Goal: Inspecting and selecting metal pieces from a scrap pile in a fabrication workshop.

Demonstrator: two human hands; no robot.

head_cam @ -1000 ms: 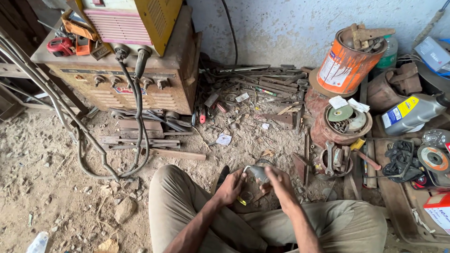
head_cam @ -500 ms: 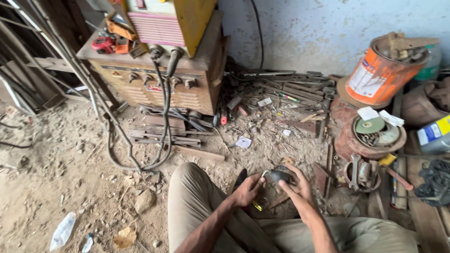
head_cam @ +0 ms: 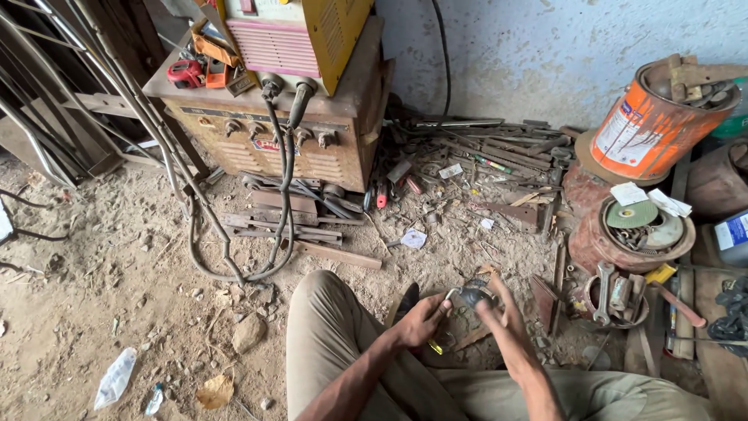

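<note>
Unmoved, metal part (head_cam: 470, 297) between hands.

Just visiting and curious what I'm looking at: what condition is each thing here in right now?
Small grey metal part: held up between both hands.
Left hand: gripping the part's left side.
Right hand: gripping its right side.
Orange bucket: tilted, open, packed with scrap.
Welding machine: upright, cables plugged into its front.
Green grinding disc: lying flat in a rusty round container.
Plastic bottle: crushed, lying on the dirt.
</note>
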